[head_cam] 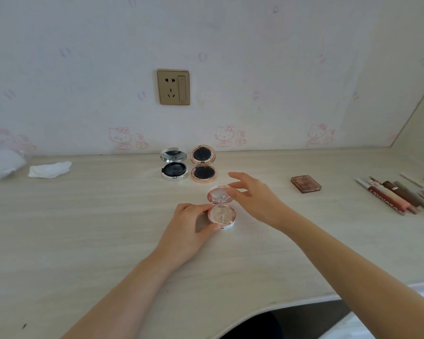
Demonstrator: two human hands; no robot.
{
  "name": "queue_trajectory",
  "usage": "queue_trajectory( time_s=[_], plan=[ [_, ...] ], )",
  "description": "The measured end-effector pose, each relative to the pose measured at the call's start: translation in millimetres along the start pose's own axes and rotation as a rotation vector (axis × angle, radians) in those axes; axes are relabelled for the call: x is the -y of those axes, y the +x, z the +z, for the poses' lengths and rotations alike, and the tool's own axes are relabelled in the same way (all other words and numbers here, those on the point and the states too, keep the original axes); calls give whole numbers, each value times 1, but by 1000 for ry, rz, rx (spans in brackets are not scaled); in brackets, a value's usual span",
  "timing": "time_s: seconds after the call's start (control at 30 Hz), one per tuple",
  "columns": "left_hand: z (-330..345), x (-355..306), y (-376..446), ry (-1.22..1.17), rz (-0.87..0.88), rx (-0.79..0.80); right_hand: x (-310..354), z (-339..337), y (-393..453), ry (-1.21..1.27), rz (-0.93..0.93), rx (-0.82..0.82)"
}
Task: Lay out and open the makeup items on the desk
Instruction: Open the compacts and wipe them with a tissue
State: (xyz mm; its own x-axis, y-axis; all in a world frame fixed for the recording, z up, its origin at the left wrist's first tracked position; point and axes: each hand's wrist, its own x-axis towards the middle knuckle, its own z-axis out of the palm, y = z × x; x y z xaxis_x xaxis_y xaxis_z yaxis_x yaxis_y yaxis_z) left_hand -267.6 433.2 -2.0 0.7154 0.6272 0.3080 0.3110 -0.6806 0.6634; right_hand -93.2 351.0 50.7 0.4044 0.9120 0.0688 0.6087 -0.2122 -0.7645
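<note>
A small round pink compact (221,211) lies open at the middle of the pale desk (83,228), its lid tilted back. My left hand (194,223) grips its base from the left, thumb at the front rim. My right hand (252,194) touches the lid's right edge with straight fingers. Behind them, near the wall, a silver compact (174,167) and a rose-gold compact (203,167) stand open side by side, each with a dark puff inside. A brown square palette (306,183) lies closed to the right.
Several lip and pencil tubes (397,195) lie at the desk's right end. A crumpled white tissue (50,169) and a white bag (0,165) sit at the far left. A wall socket (173,87) is above the compacts. The desk's front edge curves at lower right.
</note>
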Motion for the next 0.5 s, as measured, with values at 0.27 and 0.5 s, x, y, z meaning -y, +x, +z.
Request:
queue_trajectory(
  time_s=[0.27,0.5],
  plan=[
    [8,-1,2,13,2,-58,-26,27,-37,-106,-82,-30],
    [16,-6,21,71,21,-26,-33,29,-26,-92,-130,-143]
  ],
)
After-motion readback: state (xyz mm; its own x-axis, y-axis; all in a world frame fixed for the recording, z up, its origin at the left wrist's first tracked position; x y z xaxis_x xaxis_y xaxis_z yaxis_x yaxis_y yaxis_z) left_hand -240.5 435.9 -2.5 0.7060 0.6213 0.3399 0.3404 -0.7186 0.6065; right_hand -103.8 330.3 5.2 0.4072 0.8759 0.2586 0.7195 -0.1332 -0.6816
